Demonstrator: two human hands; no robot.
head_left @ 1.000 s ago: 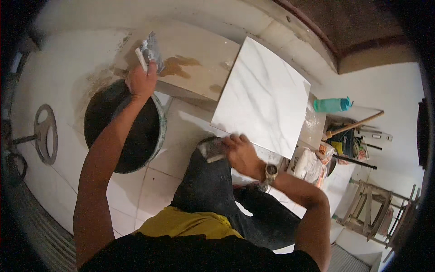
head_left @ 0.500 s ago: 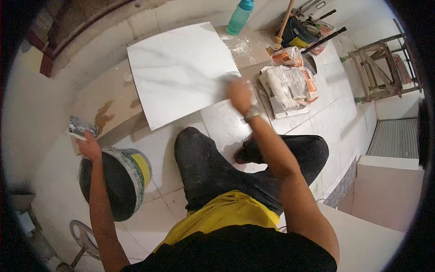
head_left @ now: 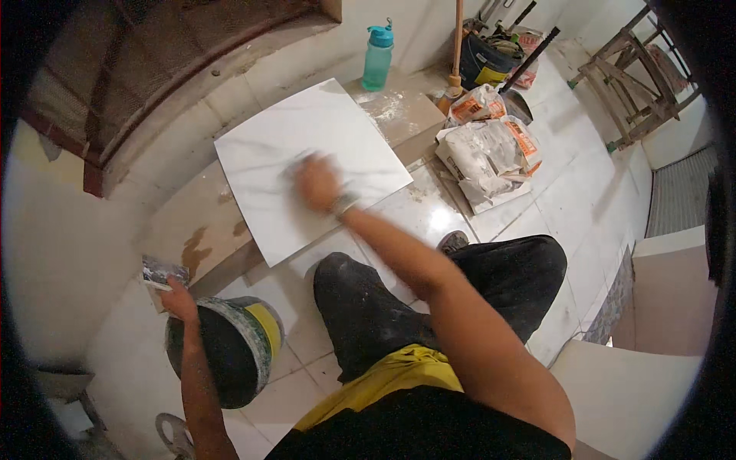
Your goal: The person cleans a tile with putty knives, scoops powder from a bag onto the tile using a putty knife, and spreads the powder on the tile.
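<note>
A large white tile (head_left: 353, 130) with faint grey veins lies across a low plaster-smeared ledge (head_left: 184, 203) in front of me. My right hand (head_left: 318, 184) is over the middle of the tile, apparently touching its face. Motion smears its fingers, so whatever may be under them is hidden. Down at the left, my left hand (head_left: 180, 301) grips a flat rectangular trowel (head_left: 162, 270), its dark plate smudged with white, beside the near-left end of the ledge. Just below that hand stands a dark bucket (head_left: 270, 326) with a yellow label and a smeared rim.
A teal water bottle (head_left: 377, 61) stands on the ledge behind the tile. To the right are an opened paper bag (head_left: 475, 157), a wooden handle (head_left: 458, 38) and a dark tool bucket (head_left: 491, 60). A wooden stand (head_left: 632, 84) is farther right; a barred window (head_left: 153, 61) is at upper left.
My right hand has swept left from the tile's right edge to its middle. The view has shifted, and my left hand still holds the trowel above the bucket.
</note>
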